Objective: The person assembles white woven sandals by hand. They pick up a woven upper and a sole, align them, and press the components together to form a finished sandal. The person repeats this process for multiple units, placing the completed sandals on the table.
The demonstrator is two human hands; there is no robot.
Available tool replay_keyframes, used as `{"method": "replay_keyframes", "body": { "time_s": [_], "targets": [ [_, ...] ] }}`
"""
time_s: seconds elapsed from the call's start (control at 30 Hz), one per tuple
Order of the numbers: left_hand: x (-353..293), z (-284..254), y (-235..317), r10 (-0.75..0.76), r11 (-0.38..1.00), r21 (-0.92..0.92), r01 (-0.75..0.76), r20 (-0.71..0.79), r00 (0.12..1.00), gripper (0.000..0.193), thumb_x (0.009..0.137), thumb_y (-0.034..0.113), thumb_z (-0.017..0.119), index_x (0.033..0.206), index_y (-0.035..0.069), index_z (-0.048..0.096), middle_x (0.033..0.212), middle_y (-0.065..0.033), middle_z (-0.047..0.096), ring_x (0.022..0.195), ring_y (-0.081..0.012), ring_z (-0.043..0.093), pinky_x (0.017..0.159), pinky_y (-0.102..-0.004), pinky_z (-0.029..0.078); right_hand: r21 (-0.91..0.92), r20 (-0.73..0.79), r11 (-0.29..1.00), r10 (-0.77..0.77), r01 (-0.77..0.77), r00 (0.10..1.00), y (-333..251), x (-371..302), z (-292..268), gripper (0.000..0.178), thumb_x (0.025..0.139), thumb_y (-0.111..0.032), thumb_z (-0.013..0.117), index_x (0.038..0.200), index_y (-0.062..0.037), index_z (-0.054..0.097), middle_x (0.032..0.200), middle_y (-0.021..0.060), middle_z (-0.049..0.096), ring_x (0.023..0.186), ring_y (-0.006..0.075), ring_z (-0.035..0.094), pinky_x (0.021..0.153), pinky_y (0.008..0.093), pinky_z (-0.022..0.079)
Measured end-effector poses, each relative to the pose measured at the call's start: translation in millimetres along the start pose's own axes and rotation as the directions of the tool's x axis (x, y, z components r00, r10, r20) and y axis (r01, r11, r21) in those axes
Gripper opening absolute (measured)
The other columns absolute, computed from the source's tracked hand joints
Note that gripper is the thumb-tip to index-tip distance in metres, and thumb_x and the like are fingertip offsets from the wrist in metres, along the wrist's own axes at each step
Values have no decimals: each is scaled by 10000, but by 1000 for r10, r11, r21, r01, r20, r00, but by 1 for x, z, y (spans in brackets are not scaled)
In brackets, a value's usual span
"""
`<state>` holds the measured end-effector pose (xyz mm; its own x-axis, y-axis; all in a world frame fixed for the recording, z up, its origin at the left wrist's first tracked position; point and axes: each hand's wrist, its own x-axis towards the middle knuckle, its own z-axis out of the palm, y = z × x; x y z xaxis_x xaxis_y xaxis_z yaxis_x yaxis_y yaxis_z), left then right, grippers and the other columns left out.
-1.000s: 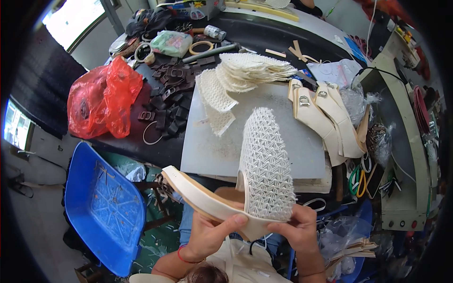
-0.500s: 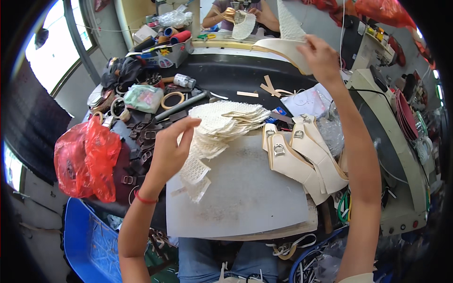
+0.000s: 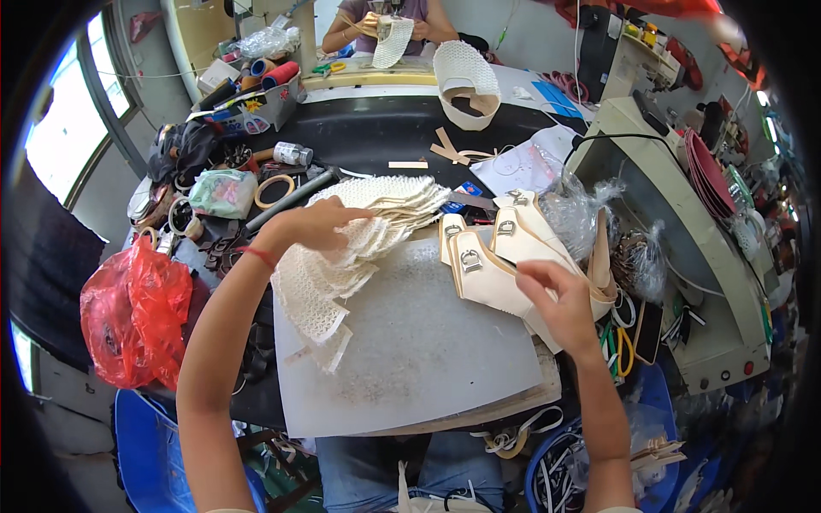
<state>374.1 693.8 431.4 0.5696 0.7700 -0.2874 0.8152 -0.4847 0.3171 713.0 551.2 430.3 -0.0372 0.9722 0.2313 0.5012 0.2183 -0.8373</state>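
My left hand (image 3: pixel 318 227) lies over a fanned stack of white woven pieces (image 3: pixel 402 198), its fingers stretched out and touching the near pieces. More of these pieces spread down onto the grey work board (image 3: pixel 410 359). My right hand (image 3: pixel 560 306) hovers at the cream shoe uppers (image 3: pixel 487 278) with silver buckles, which lie overlapped on the right of the board. Its thumb and fingers are apart with nothing between them. At the far side of the table stands a cream upper with a woven front (image 3: pixel 468 81), bent into a loop.
A red plastic bag (image 3: pixel 137 312) and loose dark straps sit on the left. A basket of thread spools (image 3: pixel 265 107) stands at the far left. On the right is a sewing machine (image 3: pixel 676 214). Across the table another person (image 3: pixel 419 21) sews a woven piece. Blue bins flank my legs.
My right hand has let go of the woven-front upper at the far side and come back toward me, to the buckled uppers. My left hand has moved down onto the woven stack.
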Motion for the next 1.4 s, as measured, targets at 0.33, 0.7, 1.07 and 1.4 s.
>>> {"method": "replay_keyframes", "body": {
  "time_s": [0.33,0.7,1.07,1.4],
  "targets": [
    [10,-13,-14,176,956,-155,-251,-381,907,183,833,168,607,952,40,552,956,-93,561,937,-215,543,840,-319,413,135,-26,990,36,-32,999,11,-79,-1,152,802,-75,652,928,9,660,795,86,675,722,128,629,681,246,485],
    [-70,-3,75,260,909,417,17,-598,758,128,809,74,580,912,1,598,773,-162,615,705,-311,595,632,-346,460,177,97,969,-194,175,976,-16,-72,39,130,810,-46,634,929,-2,662,825,90,658,737,151,622,651,246,480],
    [-87,40,52,-146,983,-186,6,-748,647,209,819,108,579,977,-29,582,726,-162,617,644,-272,606,595,-358,453,-178,-107,789,-610,588,785,-35,46,144,293,909,-270,489,1085,-62,598,1017,142,618,907,285,577,885,407,372],
    [-177,47,102,-436,891,-453,32,-833,339,152,876,85,552,962,-32,597,760,-134,623,626,-173,585,576,-277,453,3,36,880,-475,476,879,-40,30,140,315,935,-323,440,986,-70,620,916,114,634,970,279,558,891,396,332]
  ]
}}
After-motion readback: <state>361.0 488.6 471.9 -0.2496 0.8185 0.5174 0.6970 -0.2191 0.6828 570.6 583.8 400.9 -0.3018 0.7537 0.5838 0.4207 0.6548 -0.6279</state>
